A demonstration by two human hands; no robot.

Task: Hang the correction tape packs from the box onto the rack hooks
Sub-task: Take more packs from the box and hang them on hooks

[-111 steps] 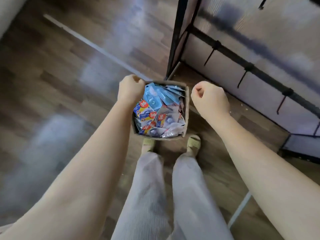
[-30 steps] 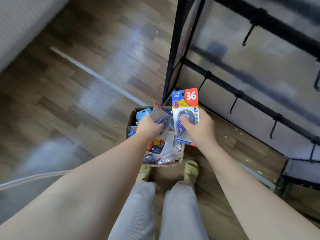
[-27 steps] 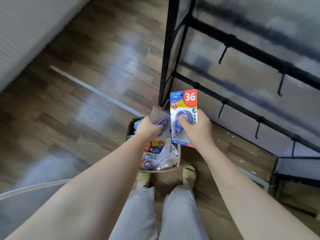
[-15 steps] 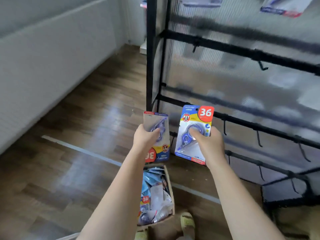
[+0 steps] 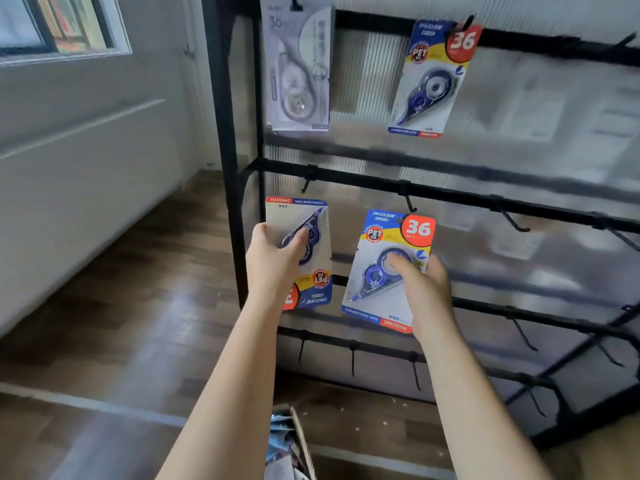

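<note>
Head view: the person stands before a black rack [image 5: 239, 202] with horizontal bars and a ribbed translucent back panel. The left hand [image 5: 273, 261] grips a correction tape pack [image 5: 308, 216] held upside down, its "SMOOTH" strip at the top, thumb curled over the blister. The pack sits just below the left hook [image 5: 307, 178] of the second bar, not on it.

The right hand [image 5: 424, 289] holds a second pack [image 5: 388, 271] upright, thumb pressed on the blister and fingers wrapped behind the right edge. Its top edge is near the next hook [image 5: 408, 202] on the same bar, slightly below it.

On the top bar two packs hang: a pale one turned back-side out [image 5: 298, 71] at far left, and a blue-and-yellow one marked "36" [image 5: 431, 77] to its right, tilted.

Further hooks along the lower bars to the right carry nothing. At the near bottom edge, between the forearms, a corner of the cardboard box [image 5: 301, 441] shows on the wooden floor [image 5: 121, 323], with more packs inside. A window [image 5: 62, 26] is at far left.
</note>
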